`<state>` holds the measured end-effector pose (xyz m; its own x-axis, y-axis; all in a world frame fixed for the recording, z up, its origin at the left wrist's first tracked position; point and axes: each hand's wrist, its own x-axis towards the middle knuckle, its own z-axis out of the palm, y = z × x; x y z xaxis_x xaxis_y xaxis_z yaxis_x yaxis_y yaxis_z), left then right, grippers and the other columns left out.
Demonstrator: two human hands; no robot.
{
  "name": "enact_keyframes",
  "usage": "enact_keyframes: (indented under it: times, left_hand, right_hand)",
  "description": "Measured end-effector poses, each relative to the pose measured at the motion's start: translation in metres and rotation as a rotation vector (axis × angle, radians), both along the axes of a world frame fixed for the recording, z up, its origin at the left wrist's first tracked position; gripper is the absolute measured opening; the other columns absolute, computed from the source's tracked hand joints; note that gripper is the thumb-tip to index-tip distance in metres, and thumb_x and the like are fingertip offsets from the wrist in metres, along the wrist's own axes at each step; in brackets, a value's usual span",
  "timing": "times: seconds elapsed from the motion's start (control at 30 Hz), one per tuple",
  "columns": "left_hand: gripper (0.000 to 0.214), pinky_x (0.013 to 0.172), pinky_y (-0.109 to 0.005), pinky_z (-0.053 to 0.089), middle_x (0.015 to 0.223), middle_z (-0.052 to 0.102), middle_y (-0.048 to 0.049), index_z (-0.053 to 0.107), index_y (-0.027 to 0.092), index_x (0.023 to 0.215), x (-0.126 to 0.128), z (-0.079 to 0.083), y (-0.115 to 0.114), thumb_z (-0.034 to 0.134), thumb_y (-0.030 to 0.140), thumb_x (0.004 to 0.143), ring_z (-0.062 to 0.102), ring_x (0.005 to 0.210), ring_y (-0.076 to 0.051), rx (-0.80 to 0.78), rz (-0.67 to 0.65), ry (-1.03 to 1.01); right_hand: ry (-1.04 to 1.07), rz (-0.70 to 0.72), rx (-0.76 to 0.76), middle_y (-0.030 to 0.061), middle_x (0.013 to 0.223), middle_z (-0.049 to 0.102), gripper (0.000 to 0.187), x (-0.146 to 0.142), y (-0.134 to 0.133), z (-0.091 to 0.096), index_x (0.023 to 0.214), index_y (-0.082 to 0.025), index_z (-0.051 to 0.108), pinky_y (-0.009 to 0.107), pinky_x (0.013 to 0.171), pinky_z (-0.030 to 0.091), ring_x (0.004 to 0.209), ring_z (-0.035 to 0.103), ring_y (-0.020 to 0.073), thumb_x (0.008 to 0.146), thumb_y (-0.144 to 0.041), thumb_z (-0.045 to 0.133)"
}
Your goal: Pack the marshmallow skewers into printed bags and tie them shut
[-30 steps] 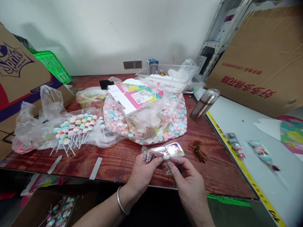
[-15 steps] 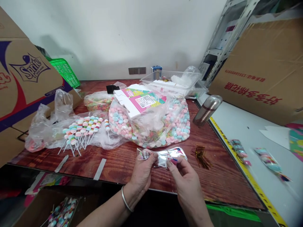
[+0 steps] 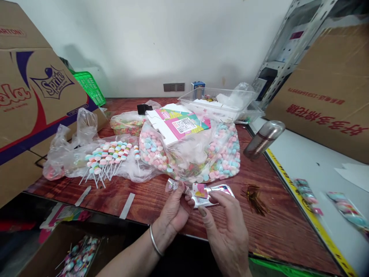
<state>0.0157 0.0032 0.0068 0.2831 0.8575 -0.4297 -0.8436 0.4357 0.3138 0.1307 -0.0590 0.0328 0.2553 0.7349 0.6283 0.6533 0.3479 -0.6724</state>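
Note:
My left hand [image 3: 174, 211], a metal bangle at its wrist, is closed in a pinch on a small clear plastic bag [image 3: 172, 185] with dark print. Just right of its fingertips is a small pink-and-yellow printed piece [image 3: 199, 190]; whether it is joined to the bag I cannot tell. My right hand [image 3: 227, 223] is open beside that piece, thumb and forefinger apart. Shiny silver packets [image 3: 224, 189] lie flat on the table behind the fingers. A bundle of gold twist ties [image 3: 256, 198] rests farther right.
A big bag of pastel marshmallows [image 3: 225, 154] with printed cards [image 3: 181, 125] on top lies behind my hands. Marshmallow sticks [image 3: 108, 156] are at left, a metal flask [image 3: 263, 139] at right. Below the table edge is a box of more sticks [image 3: 80, 256]. Cartons [image 3: 325, 88] flank both sides.
My right fingers have come apart from their pinch, and the pink-and-yellow piece now shows between the hands. My left hand keeps its hold on the bag. The whole view has turned slightly left.

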Motion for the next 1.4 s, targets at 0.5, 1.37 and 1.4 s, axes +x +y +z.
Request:
enact_keyframes:
  times: [0.5, 1.37, 1.4]
  left_hand:
    - [0.037, 0.057, -0.021, 0.038, 0.057, 0.049, 0.0041, 0.052, 0.015, 0.065, -0.026, -0.001, 0.004, 0.082, 0.036, 0.068, 0.044, 0.054, -0.007, 0.234, 0.142, 0.189]
    - [0.041, 0.045, -0.015, 0.032, 0.057, 0.039, 0.0084, 0.045, 0.015, 0.064, -0.272, -0.016, 0.019, 0.085, 0.022, 0.064, 0.035, 0.047, -0.002, 0.064, 0.735, 0.365]
    - [0.041, 0.045, -0.015, 0.032, 0.057, 0.039, 0.0084, 0.045, 0.015, 0.064, -0.274, -0.018, 0.019, 0.085, 0.023, 0.064, 0.034, 0.047, -0.002, 0.058, 0.734, 0.361]
  right_hand:
    - [0.226, 0.212, -0.234, 0.0066, 0.104, 0.064, 0.013, -0.029, 0.032, -0.013, 0.093, -0.022, 0.066, 0.038, 0.086, 0.049, 0.098, 0.06, 0.0221, 0.088, -0.032, 0.06]
    - [0.144, 0.658, -1.104, 0.008, 0.105, 0.066, 0.022, -0.283, 0.205, -0.034, 0.104, -0.015, 0.065, 0.04, 0.082, 0.052, 0.092, 0.064, 0.0208, 0.093, -0.031, 0.056]
    - [0.175, 0.646, -1.167, 0.0082, 0.113, 0.064, 0.027, -0.295, 0.208, -0.04, 0.113, -0.016, 0.062, 0.04, 0.082, 0.053, 0.096, 0.063, 0.0205, 0.093, -0.033, 0.057]
